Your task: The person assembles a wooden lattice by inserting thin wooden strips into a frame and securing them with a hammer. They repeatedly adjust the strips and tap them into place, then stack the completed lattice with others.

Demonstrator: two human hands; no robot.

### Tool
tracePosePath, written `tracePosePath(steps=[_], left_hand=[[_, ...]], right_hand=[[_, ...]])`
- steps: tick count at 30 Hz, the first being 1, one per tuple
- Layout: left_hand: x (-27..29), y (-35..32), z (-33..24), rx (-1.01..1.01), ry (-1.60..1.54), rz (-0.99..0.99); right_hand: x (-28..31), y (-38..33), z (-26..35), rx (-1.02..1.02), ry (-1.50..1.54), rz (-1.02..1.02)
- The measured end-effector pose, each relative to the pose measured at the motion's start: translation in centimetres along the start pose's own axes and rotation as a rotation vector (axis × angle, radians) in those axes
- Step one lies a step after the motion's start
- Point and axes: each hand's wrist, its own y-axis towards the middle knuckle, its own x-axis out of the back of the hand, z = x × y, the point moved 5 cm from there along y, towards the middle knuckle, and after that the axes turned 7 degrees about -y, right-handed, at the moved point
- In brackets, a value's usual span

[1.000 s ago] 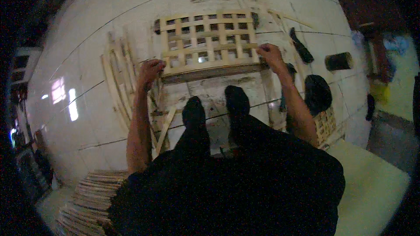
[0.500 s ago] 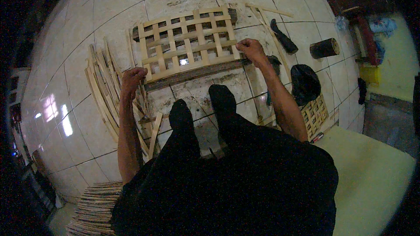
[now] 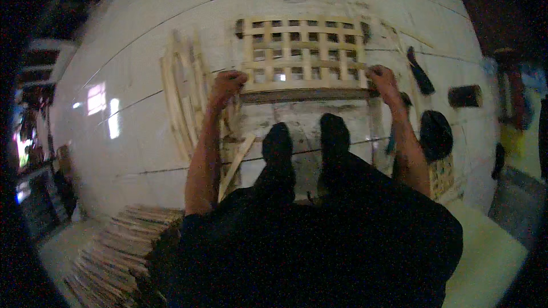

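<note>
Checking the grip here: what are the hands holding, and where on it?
Both hands hold the woven lattice panel: left hand at its near-left corner, right hand at its near-right corner.

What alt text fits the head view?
Seen from above, a person grips a woven wooden lattice panel lying on a white tiled floor, left hand and right hand at its near corners. Loose wooden strips lie to its left, with another stack at lower left.

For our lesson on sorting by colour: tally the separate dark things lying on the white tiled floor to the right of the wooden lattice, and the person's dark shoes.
Dark shoes on the person's feet: 2
Flat dark strip-shaped thing: 1
Dark cylinder: 1
Rounded dark thing: 1
Total: 5
</note>
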Motion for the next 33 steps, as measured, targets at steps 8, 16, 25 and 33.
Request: tracePosePath(steps=[8, 16, 25, 33], left_hand=[[0.8, -0.4, -0.3, 0.058, 0.086, -0.013], [0.6, -0.5, -0.3, -0.054, 0.022, -0.017], [-0.3, -0.8, -0.1, -0.047, 0.084, -0.187], [1.7, -5.5, -0.9, -0.548, 0.392, -0.811]], right_hand=[[0.3, -1.1, 3.7, -0.277, 0.192, 0.119], [-0.2, 0.1, 2.8, -0.124, 0.123, 0.109], [-0.1, -0.9, 2.2, -0.114, 0.113, 0.060], [-0.3, -0.7, 0.0, -0.215, 0.138, 0.061]])
